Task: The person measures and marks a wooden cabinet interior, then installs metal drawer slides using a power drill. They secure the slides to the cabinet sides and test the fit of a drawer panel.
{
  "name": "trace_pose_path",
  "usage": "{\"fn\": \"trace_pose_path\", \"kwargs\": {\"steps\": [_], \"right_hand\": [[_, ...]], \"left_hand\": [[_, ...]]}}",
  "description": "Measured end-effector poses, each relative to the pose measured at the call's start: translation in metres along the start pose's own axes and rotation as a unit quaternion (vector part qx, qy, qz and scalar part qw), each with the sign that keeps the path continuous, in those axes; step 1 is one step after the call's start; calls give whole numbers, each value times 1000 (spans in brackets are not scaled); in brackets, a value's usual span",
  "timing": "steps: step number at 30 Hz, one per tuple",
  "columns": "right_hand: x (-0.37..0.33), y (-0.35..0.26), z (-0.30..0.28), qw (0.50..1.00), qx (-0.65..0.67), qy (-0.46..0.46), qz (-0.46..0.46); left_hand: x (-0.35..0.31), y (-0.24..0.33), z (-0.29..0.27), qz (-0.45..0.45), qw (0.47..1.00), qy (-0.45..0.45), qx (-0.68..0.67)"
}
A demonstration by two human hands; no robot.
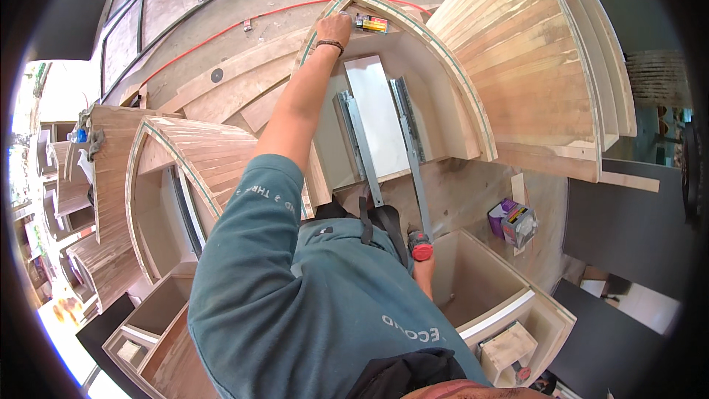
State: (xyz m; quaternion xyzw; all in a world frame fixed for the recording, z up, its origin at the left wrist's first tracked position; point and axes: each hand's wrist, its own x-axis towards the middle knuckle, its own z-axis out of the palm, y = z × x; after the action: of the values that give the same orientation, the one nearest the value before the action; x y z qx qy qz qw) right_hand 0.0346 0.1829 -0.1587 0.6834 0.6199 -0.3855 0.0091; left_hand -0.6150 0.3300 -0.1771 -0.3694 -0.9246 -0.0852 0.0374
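Reaching with left hand (334, 28) to tip of arched wooden cabinet (436, 81) ahead, just beside printed yellow-red box (371, 24). Can't tell left grip: clenched or pinching something. Grasping red-black tool (420, 246) in right hand (423, 272), near metal rail's (413, 170) end. Wearing white-lettered teal shirt (258, 251). Note printed purple-grey carton (513, 222) too.

Shirt (317, 303), six o'clock: teal, pale lettering (432, 335). Tool (422, 250), five: red, dark grey. Small box (374, 24), twelve: yellow, red. Hose (221, 33), eleven: orange-red. Curved panel (509, 48), two: tan-brown stripes. Carton (509, 222), between three and four: purple, grey.
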Motion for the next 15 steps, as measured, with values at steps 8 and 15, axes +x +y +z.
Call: {"fn": "trace_pose_path", "kwargs": {"steps": [8, 15], "right_hand": [[12, 1, -4, 1000, 12, -18, 7], [28, 6, -4, 999, -5, -44, -15]], "left_hand": [[-9, -1, -6, -35, 994, 20, -98], [-18, -18, -27, -151, 961, 34, -231]]}}
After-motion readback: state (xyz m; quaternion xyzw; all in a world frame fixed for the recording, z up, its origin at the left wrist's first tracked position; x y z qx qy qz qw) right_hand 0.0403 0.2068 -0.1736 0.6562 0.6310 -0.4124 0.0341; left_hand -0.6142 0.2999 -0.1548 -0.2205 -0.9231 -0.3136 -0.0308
